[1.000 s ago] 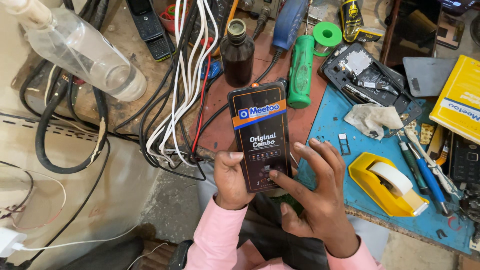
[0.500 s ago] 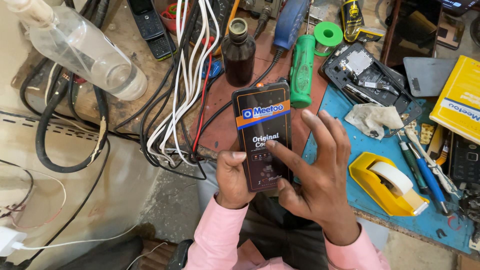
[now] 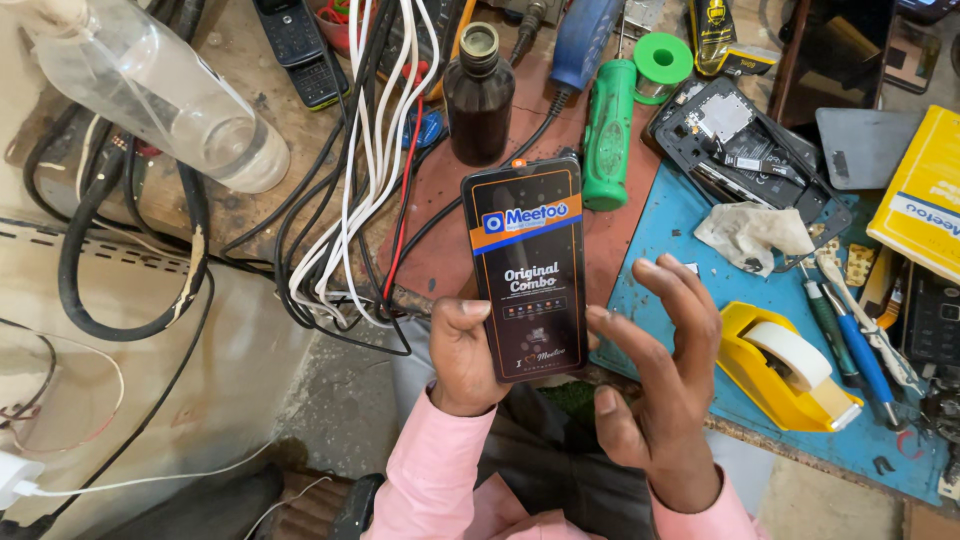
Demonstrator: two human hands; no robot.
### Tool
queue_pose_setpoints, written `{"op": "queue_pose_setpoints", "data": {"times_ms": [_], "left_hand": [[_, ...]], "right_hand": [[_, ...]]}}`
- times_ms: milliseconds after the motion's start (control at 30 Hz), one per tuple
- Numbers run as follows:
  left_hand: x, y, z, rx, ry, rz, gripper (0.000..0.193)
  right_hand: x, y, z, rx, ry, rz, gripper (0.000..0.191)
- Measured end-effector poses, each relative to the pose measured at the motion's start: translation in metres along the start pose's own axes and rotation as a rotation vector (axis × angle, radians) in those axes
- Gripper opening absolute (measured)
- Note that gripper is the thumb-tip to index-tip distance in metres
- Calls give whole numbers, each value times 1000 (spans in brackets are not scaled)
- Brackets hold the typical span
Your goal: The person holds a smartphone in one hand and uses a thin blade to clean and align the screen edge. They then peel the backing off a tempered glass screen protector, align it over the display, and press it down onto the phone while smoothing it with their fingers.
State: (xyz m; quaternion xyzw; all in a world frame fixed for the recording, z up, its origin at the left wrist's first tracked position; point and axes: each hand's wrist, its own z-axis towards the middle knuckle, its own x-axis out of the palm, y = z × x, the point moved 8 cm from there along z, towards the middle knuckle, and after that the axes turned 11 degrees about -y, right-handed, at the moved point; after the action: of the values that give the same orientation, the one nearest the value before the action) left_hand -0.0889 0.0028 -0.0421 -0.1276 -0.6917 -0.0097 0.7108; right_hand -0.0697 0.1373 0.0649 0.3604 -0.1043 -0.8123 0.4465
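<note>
upper left: clear plastic bottle [image 3: 160, 95] lies on the counter [image 3: 300, 150] | centre: your left hand [image 3: 463, 355] fingers grip the black phone screen panel [image 3: 527, 265], upright | right of centre: your right hand [image 3: 660, 375] fingers spread open, just beside the panel | right: yellow tape dispenser [image 3: 785, 365]

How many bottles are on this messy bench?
2: a clear plastic bottle lying at the top left, and a dark brown bottle upright behind the black panel. Clutter may hide others.
</note>
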Motion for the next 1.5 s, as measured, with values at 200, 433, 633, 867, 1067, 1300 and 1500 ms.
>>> {"op": "queue_pose_setpoints", "data": {"times_ms": [200,433,633,867,1067,1300,1500], "left_hand": [[-21,1,3,5,-213,-44,79],[-12,-2,3,50,-122,21,76],[-20,-1,3,51,-181,30,76],[-19,-2,2,71,-203,72,76],[-21,-4,5,93,-250,69,78],[-20,-6,3,122,-213,90,74],[-18,-7,4,107,-210,20,72]], "right_hand": [[9,-2,-11,5,28,22,45],[23,11,-4,-139,62,25,44],[28,15,-3,-166,72,7,44],[33,16,1,-147,108,-30,46],[30,9,7,-88,71,-59,49],[24,6,8,-30,32,-89,49],[16,6,2,-35,-2,-111,41]]}}
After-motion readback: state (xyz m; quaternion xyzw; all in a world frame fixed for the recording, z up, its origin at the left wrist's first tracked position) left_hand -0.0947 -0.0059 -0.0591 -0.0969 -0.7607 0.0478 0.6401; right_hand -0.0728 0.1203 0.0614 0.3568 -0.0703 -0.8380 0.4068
